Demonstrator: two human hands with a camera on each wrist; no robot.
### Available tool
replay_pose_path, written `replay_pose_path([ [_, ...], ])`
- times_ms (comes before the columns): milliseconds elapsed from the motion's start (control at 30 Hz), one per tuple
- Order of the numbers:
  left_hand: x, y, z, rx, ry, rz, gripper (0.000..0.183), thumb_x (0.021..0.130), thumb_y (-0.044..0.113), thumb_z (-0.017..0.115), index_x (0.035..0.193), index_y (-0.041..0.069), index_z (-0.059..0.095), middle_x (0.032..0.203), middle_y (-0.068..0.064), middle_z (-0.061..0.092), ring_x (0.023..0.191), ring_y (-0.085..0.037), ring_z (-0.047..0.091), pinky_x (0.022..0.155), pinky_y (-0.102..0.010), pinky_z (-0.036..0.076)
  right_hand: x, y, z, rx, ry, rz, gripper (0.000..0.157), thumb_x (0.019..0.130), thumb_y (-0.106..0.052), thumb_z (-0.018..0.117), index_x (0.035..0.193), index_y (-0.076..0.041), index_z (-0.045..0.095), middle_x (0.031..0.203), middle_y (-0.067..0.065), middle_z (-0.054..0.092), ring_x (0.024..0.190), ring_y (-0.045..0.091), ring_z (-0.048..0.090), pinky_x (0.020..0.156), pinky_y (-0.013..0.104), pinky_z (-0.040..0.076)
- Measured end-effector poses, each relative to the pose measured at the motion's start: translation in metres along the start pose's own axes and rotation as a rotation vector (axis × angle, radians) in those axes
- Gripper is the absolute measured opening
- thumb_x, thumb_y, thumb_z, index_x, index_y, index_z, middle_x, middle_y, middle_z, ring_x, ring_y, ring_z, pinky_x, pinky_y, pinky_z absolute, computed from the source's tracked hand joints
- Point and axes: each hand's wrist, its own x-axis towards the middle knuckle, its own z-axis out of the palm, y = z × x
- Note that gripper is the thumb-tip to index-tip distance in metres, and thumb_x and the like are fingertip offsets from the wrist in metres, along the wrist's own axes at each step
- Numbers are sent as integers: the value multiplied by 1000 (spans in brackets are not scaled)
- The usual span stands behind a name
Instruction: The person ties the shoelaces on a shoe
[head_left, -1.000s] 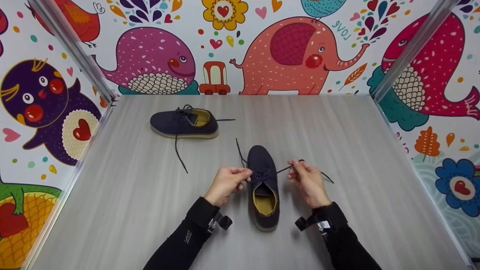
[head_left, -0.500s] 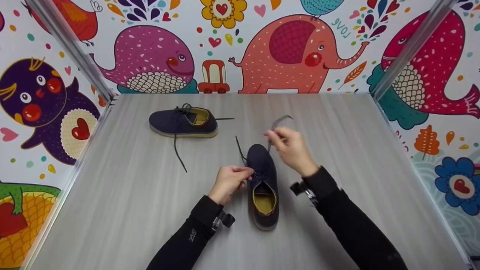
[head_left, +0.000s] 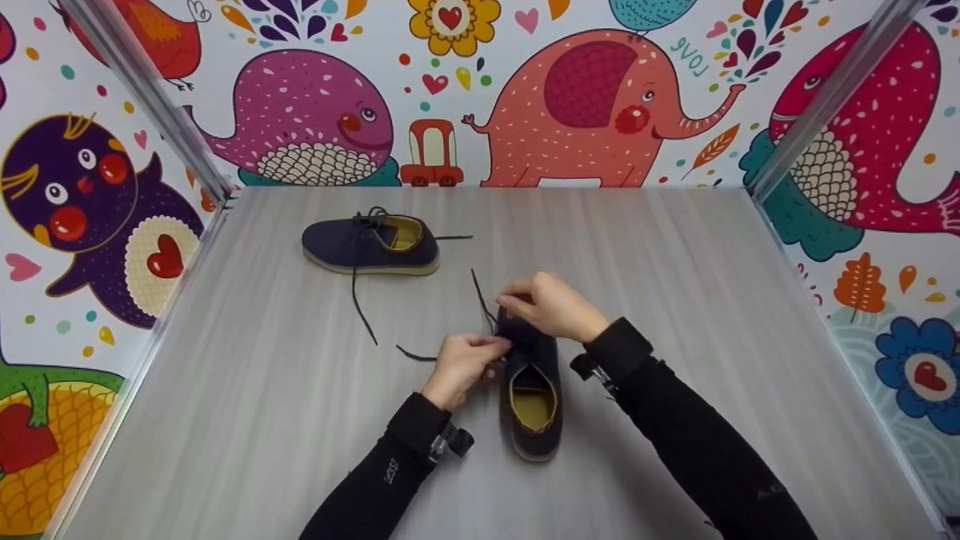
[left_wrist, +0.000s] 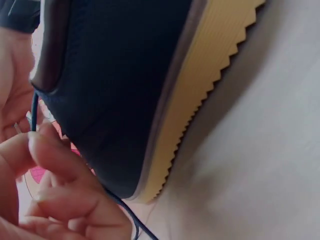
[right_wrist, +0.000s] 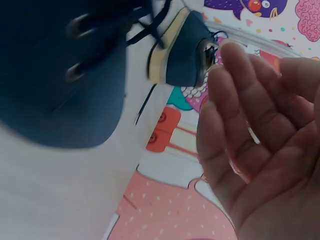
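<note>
A navy lace-up shoe (head_left: 537,444) with a yellow lining stands on the table, toe pointing away. At its left edge, my left hand (head_left: 461,371) pinches a dark shoelace (left_wrist: 34,111) between thumb and forefinger beside the collar in the left wrist view. One lace end (head_left: 416,355) sticks out left of that hand; another (head_left: 480,289) lies past the shoe's left side. My right hand (head_left: 556,306) hovers over the toe, hiding part of it. In the right wrist view its fingers (right_wrist: 255,107) are loosely bent, holding nothing.
The matching shoe (head_left: 330,244) lies farther back on the left, toe to the left, its loose lace (head_left: 361,311) trailing forward. Printed cartoon panels (head_left: 577,112) wall in the table (head_left: 675,247) at the back and both sides.
My right hand carried a lace from the shoe's right side over the toe to the left and let it go; its end now shows left of my left hand. The left hand has hardly moved.
</note>
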Motion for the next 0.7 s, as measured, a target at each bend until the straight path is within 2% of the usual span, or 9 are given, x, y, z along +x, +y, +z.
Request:
replay_pose_path([
  [200, 2, 0, -1, 6, -2, 10, 15, 86, 9, 74, 94, -3, 75, 72, -4, 68, 51, -6, 52, 48, -20, 43, -25, -4, 7, -118, -3, 3, 11, 90, -23, 75, 85, -13, 78, 74, -9, 68, 58, 3, 54, 55, 24, 45],
  [333, 4, 1, -2, 44, 6, 29, 12, 87, 9, 72, 92, -1, 76, 78, -3, 71, 58, -9, 56, 53, -21, 45, -37, -11, 19, -117, -27, 36, 18, 85, -33, 80, 80, -16, 76, 67, -12, 63, 53, 2, 51, 50, 24, 44],
  [467, 6, 2, -3, 85, 21, 41, 13, 86, 12, 74, 90, 0, 77, 86, -5, 73, 68, -14, 59, 57, -23, 44, -40, -14, 30, -156, -3, 86, 25, 80, -39, 83, 77, -19, 71, 69, -12, 62, 57, 4, 53, 54, 25, 46],
  [600, 8, 2, -3, 62, 20, 13, 17, 87, 17, 76, 91, 0, 77, 81, -2, 72, 63, -12, 55, 54, -23, 41, -40, -16, 36, -215, 39, 120, 20, 79, -31, 83, 72, -21, 68, 67, -12, 61, 57, 4, 52, 52, 26, 45],
  [700, 10, 5, -6, 98, 38, 56, 21, 90, 20, 74, 91, -1, 77, 75, -5, 69, 59, -11, 54, 53, -23, 41, -40, -17, 35, -216, 53, 143, 15, 81, -22, 77, 71, -21, 67, 62, -13, 57, 53, 3, 49, 49, 26, 43],
])
